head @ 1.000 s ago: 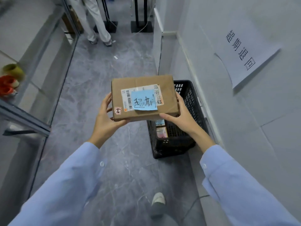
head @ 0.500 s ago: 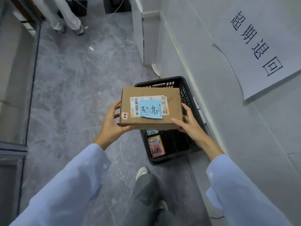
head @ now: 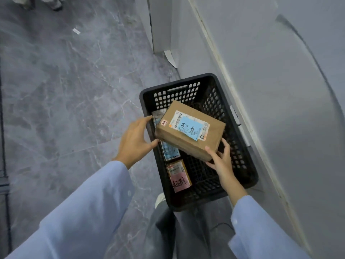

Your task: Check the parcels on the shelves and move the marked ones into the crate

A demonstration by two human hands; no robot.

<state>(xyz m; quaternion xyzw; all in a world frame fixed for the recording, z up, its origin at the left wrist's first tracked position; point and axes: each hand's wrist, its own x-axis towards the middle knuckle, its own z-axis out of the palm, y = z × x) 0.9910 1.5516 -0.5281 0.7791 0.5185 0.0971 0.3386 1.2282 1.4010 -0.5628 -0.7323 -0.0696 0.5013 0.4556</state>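
A brown cardboard parcel (head: 214, 131) with a shipping label and a blue handwritten note (head: 190, 128) hangs tilted over the black plastic crate (head: 177, 79), just inside its rim. My right hand (head: 222, 161) grips its near right corner, thumb on the front face and fingers underneath. At the parcel's left end is my left hand (head: 134, 139), fingers spread and mostly straight. Its thumb touches the lower left corner and its fingertips sit slightly off the box.
Inside the crate lie a parcel with a blue note (head: 169, 152) and a small one with a pink note (head: 179, 176). The crate stands on grey marble floor against the white wall (head: 280, 90). My shoe (head: 160, 198) is at its near edge. Another person's feet (head: 54, 4) are far off.
I have stepped up to the crate and lowered the parcel from chest height into its opening, tilting it. My left hand has loosened from the box's left side.
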